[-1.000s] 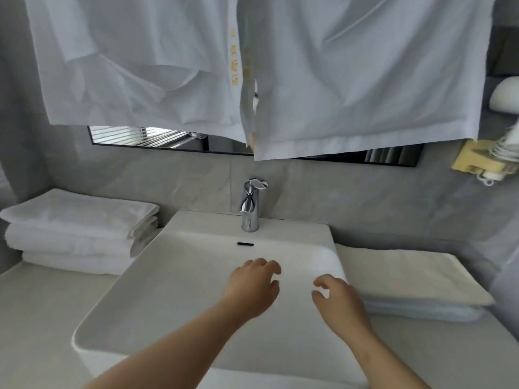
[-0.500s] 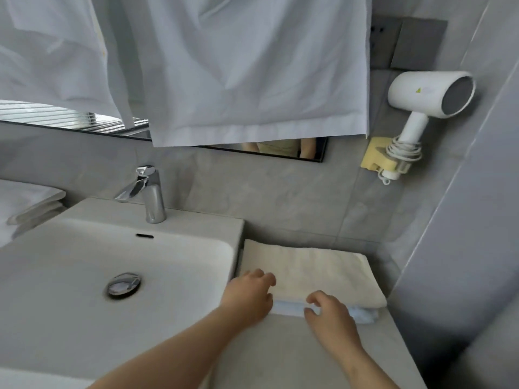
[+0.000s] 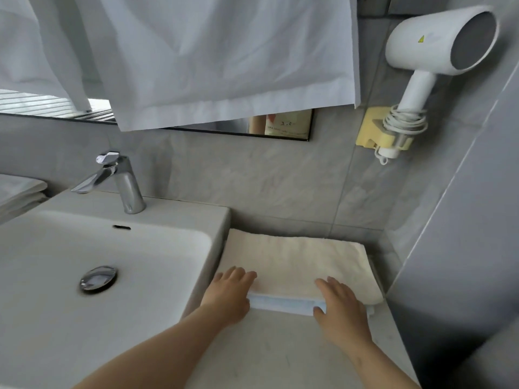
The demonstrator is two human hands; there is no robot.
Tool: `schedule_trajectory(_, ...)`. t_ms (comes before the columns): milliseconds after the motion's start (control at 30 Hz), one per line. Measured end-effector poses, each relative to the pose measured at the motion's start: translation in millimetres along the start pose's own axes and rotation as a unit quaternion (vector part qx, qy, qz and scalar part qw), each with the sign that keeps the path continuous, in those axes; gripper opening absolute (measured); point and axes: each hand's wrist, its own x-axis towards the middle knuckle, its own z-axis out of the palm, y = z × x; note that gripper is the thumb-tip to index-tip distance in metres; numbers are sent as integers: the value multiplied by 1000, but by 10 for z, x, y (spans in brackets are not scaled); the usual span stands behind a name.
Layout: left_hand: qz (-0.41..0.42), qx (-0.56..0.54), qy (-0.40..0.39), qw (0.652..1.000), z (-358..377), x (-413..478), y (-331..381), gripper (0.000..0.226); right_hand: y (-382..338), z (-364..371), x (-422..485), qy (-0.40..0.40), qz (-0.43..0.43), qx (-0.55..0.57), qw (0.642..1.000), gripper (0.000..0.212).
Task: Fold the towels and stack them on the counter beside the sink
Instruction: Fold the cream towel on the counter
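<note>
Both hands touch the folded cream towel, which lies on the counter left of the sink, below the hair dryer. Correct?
Not quite. In the head view the cream towel lies on the counter right of the sink, not left. The left hand and right hand do touch it, below the hair dryer.

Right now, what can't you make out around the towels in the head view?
Head view:
- Stack left of the sink: cut by left edge, count unclear.
- Blue towel: cream towel covers all but its front edge.
- Left hand, right hand: backs hide whether they grip.
- Hanging cloths: tops cut by top edge.
</note>
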Motion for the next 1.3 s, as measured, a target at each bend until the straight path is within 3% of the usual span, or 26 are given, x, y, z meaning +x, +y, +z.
schedule_trajectory(167,-31,-12,-40,999,149,173,-33,43,148,63,196,-28,-19,-25,999,51)
schedule_trajectory(400,-57,-17,-47,997,187,313,-157,36,187,154,345,31,6,-25,999,38)
schedule_trajectory(667,-103,-50,26,993,133,267,-85,37,217,98,326,70,11,-34,997,34)
schedule_trajectory(767,-131,-114,72,982,96,196,-7,39,241,51,236,83,13,-21,996,34)
schedule_trajectory(867,-164,-248,86,951,98,88,72,36,242,23,104,68,17,-28,997,36)
schedule_trajectory(967,-154,-305,102,934,123,-53,92,30,256,10,-50,58,17,-23,998,36)
schedule_trajectory(1300,-83,-199,77,973,427,-756,160,26,384,293,-829,-12,13,-19,1000,35)
